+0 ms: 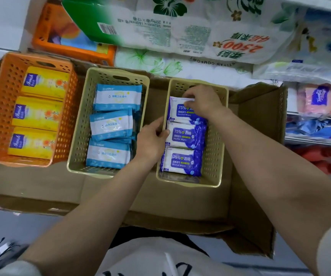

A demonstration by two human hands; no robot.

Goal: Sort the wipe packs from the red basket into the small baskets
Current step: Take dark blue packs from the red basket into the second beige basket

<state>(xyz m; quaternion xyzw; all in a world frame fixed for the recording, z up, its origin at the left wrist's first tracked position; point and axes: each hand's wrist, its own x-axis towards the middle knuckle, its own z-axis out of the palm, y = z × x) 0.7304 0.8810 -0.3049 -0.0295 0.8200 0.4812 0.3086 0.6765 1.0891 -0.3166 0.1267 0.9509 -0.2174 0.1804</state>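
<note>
both hands (202, 100) curled on blue packs (182, 134)

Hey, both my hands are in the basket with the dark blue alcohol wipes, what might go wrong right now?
1. The right hand pinches the far alcohol wipe pack, which overlaps the middle pack; pushing it down may ruck up that row.
2. The left hand grips the right beige basket at its near wall, so a tug might slide it against the middle beige basket.
</note>
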